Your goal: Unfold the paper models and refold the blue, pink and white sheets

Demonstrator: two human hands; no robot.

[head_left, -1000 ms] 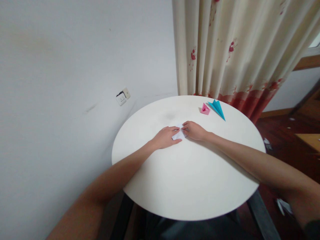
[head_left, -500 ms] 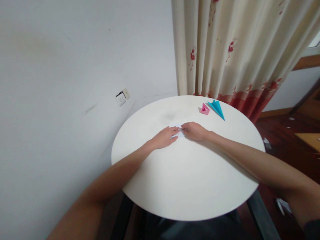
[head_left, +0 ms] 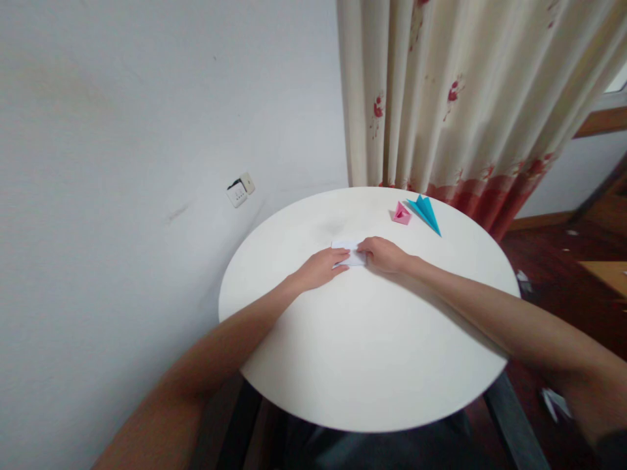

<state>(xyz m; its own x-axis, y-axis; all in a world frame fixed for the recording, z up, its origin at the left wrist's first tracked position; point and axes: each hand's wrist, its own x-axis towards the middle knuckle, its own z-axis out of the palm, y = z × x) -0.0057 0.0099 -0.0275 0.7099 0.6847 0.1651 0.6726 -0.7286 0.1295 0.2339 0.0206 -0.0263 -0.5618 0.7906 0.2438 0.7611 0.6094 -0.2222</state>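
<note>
A small folded white paper (head_left: 351, 254) lies flat on the round white table (head_left: 372, 352), toward its far side. My left hand (head_left: 321, 267) rests on the paper's left edge with its fingers pressing down. My right hand (head_left: 385, 254) pinches the paper's right edge between thumb and fingers. Both forearms stretch across the tabletop toward it. Part of the paper is hidden under my fingers.
A pink folded paper shape (head_left: 401, 214) and a blue paper plane (head_left: 426, 213) sit at the table's far right edge. A cream curtain with red flowers (head_left: 465, 98) hangs behind. A wall socket (head_left: 240, 190) is on the white wall at left. Wooden floor lies to the right.
The white paper has been folded flatter into a small rectangle. My left fingers slid a little along its left edge; my right hand stayed at its right edge.
</note>
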